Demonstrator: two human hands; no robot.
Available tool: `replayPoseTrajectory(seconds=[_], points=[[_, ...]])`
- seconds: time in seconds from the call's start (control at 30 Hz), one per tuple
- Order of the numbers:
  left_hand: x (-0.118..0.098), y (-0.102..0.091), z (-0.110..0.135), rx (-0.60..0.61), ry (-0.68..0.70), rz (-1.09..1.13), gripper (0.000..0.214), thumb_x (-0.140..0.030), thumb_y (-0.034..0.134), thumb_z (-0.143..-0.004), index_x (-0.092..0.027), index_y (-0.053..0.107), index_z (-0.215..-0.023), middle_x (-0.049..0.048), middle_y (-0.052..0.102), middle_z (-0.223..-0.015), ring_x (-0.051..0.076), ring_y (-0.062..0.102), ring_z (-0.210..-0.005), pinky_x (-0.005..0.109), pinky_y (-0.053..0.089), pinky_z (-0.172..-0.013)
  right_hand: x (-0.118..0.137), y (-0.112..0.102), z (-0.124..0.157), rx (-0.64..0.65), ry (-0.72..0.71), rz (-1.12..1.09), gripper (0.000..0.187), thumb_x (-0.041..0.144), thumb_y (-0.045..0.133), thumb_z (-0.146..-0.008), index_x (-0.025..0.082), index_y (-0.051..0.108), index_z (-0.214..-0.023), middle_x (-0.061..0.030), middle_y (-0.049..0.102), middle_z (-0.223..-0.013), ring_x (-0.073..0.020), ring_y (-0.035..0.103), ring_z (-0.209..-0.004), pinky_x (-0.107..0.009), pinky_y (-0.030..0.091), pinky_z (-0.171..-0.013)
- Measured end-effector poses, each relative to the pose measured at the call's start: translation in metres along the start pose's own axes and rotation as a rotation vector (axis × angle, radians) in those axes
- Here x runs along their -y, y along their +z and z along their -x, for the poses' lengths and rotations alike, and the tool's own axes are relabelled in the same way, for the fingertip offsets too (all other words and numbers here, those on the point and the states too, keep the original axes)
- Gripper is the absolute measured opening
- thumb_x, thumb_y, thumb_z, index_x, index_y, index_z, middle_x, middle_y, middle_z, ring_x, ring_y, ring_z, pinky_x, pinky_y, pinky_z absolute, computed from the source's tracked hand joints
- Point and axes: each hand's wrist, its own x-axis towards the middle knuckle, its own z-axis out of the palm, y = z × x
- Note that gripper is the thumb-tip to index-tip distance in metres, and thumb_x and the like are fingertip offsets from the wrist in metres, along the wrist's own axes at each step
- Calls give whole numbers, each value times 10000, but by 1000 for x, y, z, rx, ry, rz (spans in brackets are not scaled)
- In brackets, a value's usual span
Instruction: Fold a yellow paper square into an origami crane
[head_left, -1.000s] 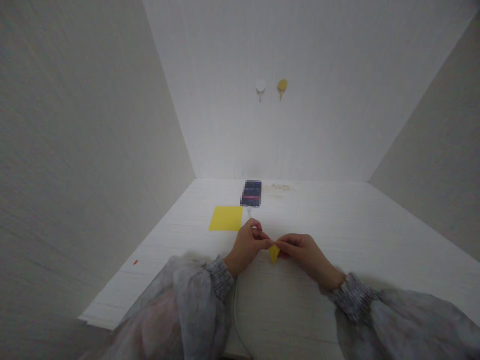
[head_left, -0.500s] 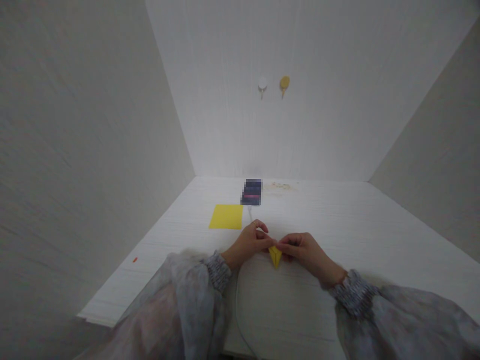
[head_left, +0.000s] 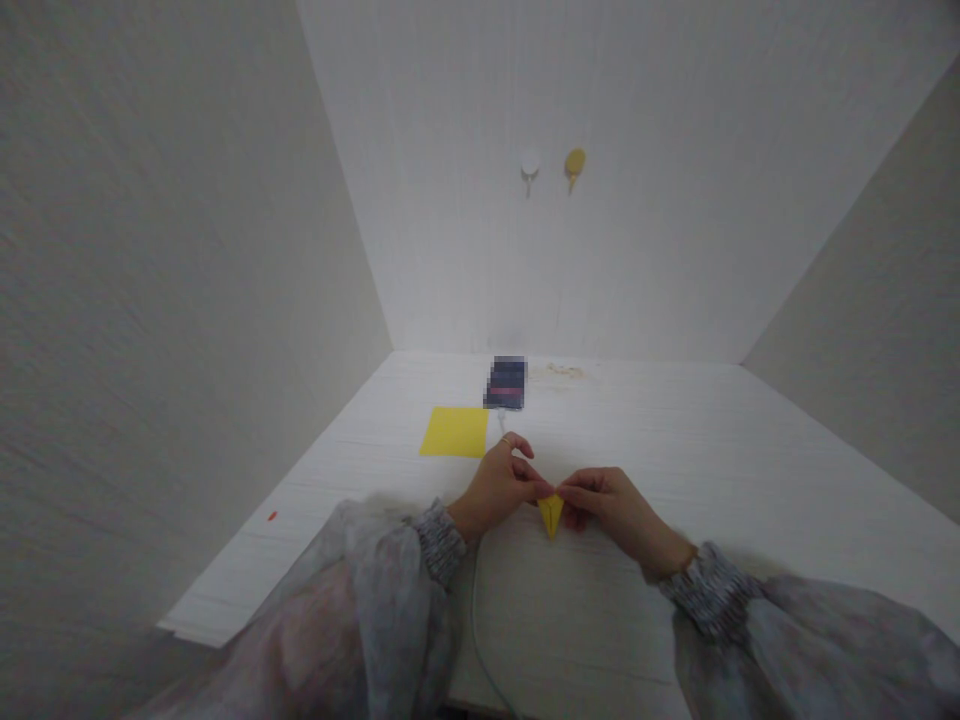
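A small folded piece of yellow paper (head_left: 551, 514) tapers to a point towards me, with a seam down its middle. My left hand (head_left: 504, 488) pinches its upper left edge between thumb and fingers. From the other side, my right hand (head_left: 606, 503) is closed on the upper right edge, its fingertips close to those of the left. The paper's far end is hidden behind the fingers. Beyond my left hand a flat yellow square sheet (head_left: 454, 432) lies on the white table (head_left: 675, 440).
A dark, pixelated device (head_left: 507, 383) lies near the back wall, and a white cable (head_left: 475, 610) runs past my left wrist to the front edge. A small red scrap (head_left: 272, 516) is at the left. White (head_left: 529, 165) and yellow hooks (head_left: 575, 163) are on the wall.
Both hands stay on the folded yellow paper, with the fingertips shifted slightly along its top edge. The whole view has moved a little.
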Motion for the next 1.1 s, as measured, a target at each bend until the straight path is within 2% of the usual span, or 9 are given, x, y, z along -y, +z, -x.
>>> replayPoseTrajectory(seconds=[0.33,0.57,0.77,0.9,1.1], points=[[1,-3,1,75,-65,147,436,-215,679,-554,-171,328,-810,32,646,-671,155,613,-600,321,490,-595,-6,-5,-5,-35,-18,-62,186,298,597,-621,117,605,-579,14,555,-455,-83,483,-398,-210,387,-422],[0,-2,1,58,-52,168,448,-204,681,-556,-179,295,-783,28,646,-664,150,610,-587,320,491,-587,-8,-5,-5,-17,-50,-77,192,303,575,-654,124,595,-587,15,548,-476,-81,478,-399,-210,383,-410],[-3,-4,2,48,-58,186,365,-261,644,-610,-158,366,-824,57,644,-773,140,610,-688,287,485,-638,-6,-4,-5,-58,-197,49,199,341,539,-704,144,558,-732,25,547,-515,-87,497,-441,-215,405,-443],[-3,-4,2,-15,-58,163,340,-282,642,-608,-151,403,-810,43,639,-733,132,605,-657,269,482,-615,-3,-3,-3,-71,-277,65,198,318,585,-672,161,549,-787,29,565,-559,-94,520,-476,-222,423,-477],[-6,0,1,59,-5,207,417,-183,705,-519,-154,420,-822,22,636,-722,130,604,-658,278,468,-648,4,-1,-3,-117,-225,32,221,372,556,-687,152,545,-707,25,560,-482,-96,507,-425,-220,408,-438]])
